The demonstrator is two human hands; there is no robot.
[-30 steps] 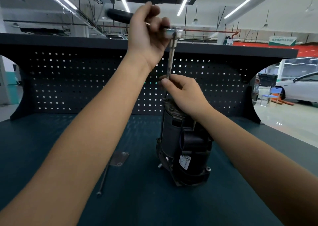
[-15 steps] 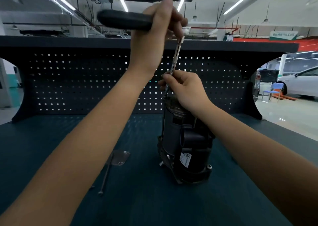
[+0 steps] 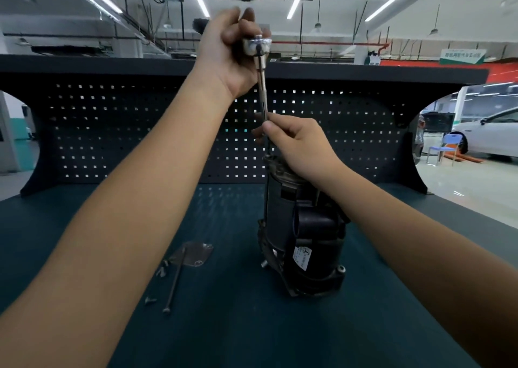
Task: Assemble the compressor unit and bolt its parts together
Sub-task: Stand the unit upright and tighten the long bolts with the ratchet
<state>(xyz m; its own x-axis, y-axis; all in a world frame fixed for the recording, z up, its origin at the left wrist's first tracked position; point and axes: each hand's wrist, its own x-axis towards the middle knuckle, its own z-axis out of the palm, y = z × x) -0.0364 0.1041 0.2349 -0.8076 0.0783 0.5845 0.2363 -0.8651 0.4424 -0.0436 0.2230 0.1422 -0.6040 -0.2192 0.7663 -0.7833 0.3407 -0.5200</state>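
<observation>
Compressor (image 3: 301,227), a dark cylindrical casing of matte metal and black plastic, stands upright on the teal desk (image 3: 280,325). Left hand (image 3: 227,51) has its fingers wrapped on a ratchet (image 3: 256,45) with a polished round head; its slim steel extension (image 3: 263,93) drops to the right hand (image 3: 297,146), fingers pinched on it atop the unit. A long bolt (image 3: 174,286) and small screws (image 3: 162,271) lie beside a clear bag (image 3: 193,254).

Open worktop to the right; clutter front-left, wall behind.

The compressor (image 3: 301,236) stands upright mid-worktop (image 3: 364,325), with the extension bar (image 3: 263,93) rising from its top and both forearms converging above it. Left of it lie a clear bag (image 3: 193,254), 1 long bolt (image 3: 175,286) and small screws (image 3: 150,300). The pegboard backwall (image 3: 140,132) closes the far edge. Right and near sides lie bare.
</observation>
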